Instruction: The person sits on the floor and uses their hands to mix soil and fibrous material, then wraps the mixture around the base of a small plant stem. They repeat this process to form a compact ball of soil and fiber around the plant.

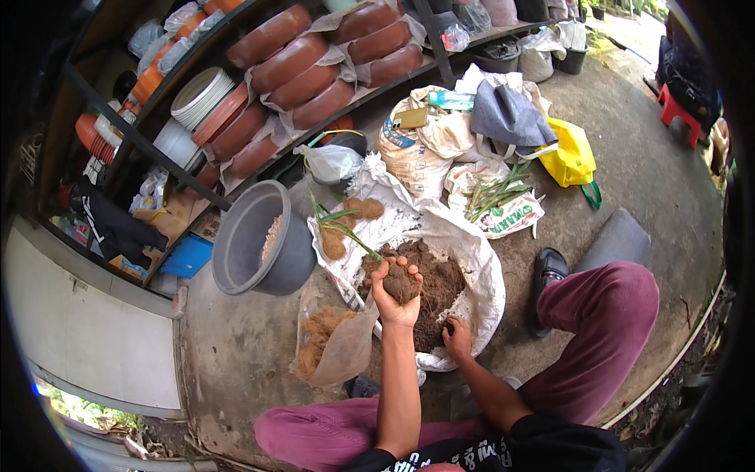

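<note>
My left hand point(396, 298) is raised over the open white woven sack point(481, 265), its fingers curled around a dark ball of soil and fibre point(403, 285). A long-leaved green plant point(348, 231) extends from the ball toward the upper left. Dark brown soil mixed with fibre point(439, 280) fills the bottom of the sack. Against its near right side, my right hand point(458, 338) touches the soil; its fingertips are partly hidden, so its grip is unclear. Several finished-looking round brown fibre balls point(334, 244) lie on the sack's far left flap.
A grey plastic tub point(283, 268) with pale granules stands left. Nearer me is a plastic bag of orange-brown fibre point(321, 342). Beyond the sack are cut green leaves point(498, 197), a stuffed sack point(407, 156) bearing a phone point(410, 118), a yellow bag point(569, 153) and shelved brown pots point(307, 76).
</note>
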`<state>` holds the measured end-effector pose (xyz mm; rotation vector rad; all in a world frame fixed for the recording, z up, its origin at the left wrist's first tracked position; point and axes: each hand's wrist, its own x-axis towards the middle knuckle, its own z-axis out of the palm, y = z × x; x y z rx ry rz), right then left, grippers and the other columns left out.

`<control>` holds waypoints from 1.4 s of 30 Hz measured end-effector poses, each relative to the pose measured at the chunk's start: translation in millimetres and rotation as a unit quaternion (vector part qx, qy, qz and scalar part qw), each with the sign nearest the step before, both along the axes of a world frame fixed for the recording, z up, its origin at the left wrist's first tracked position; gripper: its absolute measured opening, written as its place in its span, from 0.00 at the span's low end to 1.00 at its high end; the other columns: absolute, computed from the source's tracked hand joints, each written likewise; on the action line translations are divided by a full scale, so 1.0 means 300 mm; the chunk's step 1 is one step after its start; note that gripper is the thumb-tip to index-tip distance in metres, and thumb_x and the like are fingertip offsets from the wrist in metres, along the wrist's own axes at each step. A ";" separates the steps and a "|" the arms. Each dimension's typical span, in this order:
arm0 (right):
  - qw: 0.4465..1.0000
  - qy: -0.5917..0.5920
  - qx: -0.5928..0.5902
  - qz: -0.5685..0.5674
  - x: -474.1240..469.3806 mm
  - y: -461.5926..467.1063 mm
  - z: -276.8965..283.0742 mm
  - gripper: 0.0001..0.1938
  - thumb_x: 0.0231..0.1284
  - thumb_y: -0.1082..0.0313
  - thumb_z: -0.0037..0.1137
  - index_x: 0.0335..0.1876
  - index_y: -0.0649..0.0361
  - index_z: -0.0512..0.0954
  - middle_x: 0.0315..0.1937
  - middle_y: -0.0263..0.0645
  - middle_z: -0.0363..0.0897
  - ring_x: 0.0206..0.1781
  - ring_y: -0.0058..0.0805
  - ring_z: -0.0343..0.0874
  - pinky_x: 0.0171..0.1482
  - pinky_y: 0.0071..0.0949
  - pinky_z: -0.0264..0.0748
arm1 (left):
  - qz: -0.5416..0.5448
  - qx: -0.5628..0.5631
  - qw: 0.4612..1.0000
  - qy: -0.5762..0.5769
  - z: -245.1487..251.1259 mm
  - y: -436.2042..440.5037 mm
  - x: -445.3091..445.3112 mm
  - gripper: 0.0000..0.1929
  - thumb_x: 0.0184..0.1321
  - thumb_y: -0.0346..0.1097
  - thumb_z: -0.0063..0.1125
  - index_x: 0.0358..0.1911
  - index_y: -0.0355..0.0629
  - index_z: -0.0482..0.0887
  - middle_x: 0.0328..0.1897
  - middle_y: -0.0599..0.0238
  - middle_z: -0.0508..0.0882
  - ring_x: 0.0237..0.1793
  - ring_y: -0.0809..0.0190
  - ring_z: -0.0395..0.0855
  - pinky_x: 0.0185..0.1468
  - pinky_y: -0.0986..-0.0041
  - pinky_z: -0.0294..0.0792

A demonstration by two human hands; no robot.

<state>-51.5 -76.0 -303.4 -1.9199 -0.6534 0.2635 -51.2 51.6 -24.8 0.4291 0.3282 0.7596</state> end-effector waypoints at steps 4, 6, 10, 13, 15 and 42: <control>0.999 -0.027 0.013 -0.031 -0.002 0.018 -0.005 0.10 0.56 0.73 0.60 0.44 0.65 0.82 0.46 0.46 0.83 0.51 0.48 0.78 0.57 0.38 0.73 | -0.033 -0.030 0.997 -0.056 0.033 -0.005 -0.012 0.24 0.63 0.55 0.55 0.48 0.40 0.80 0.48 0.60 0.82 0.50 0.52 0.80 0.53 0.61 0.77; 0.987 0.119 0.043 -0.101 0.001 0.042 -0.022 0.09 0.59 0.72 0.58 0.44 0.65 0.82 0.42 0.47 0.84 0.46 0.49 0.81 0.53 0.37 0.75 | -0.009 -0.029 0.999 -0.036 0.060 -0.016 -0.010 0.24 0.63 0.55 0.55 0.48 0.40 0.80 0.48 0.58 0.82 0.52 0.52 0.80 0.55 0.60 0.76; 0.945 0.264 0.006 -0.192 0.065 0.080 -0.158 0.09 0.64 0.69 0.57 0.44 0.65 0.82 0.34 0.46 0.85 0.36 0.43 0.84 0.45 0.36 0.77 | -0.006 -0.037 0.998 -0.043 0.055 -0.008 -0.016 0.24 0.63 0.54 0.56 0.49 0.40 0.79 0.49 0.57 0.81 0.54 0.51 0.79 0.60 0.58 0.74; 0.895 0.390 0.042 -0.211 0.157 0.103 -0.285 0.10 0.65 0.67 0.58 0.44 0.66 0.82 0.34 0.43 0.85 0.36 0.33 0.82 0.44 0.34 0.77 | -0.022 -0.031 0.997 -0.070 0.034 0.000 -0.006 0.23 0.63 0.52 0.57 0.51 0.40 0.79 0.49 0.58 0.82 0.54 0.51 0.79 0.60 0.58 0.74; 0.843 0.475 0.138 -0.209 0.191 0.122 -0.292 0.13 0.66 0.62 0.59 0.46 0.66 0.81 0.34 0.38 0.82 0.36 0.28 0.80 0.41 0.31 0.78 | -0.003 0.011 0.999 -0.048 0.019 0.002 0.004 0.22 0.63 0.50 0.57 0.51 0.40 0.79 0.49 0.58 0.82 0.56 0.50 0.79 0.61 0.57 0.74; 0.841 0.352 0.399 0.098 0.133 0.206 0.946 0.11 0.65 0.70 0.60 0.50 0.64 0.78 0.47 0.32 0.79 0.50 0.18 0.74 0.54 0.22 0.70 | 0.163 0.037 0.986 0.009 -0.001 0.037 -0.014 0.15 0.71 0.46 0.47 0.49 0.43 0.75 0.47 0.61 0.81 0.49 0.59 0.82 0.54 0.64 0.76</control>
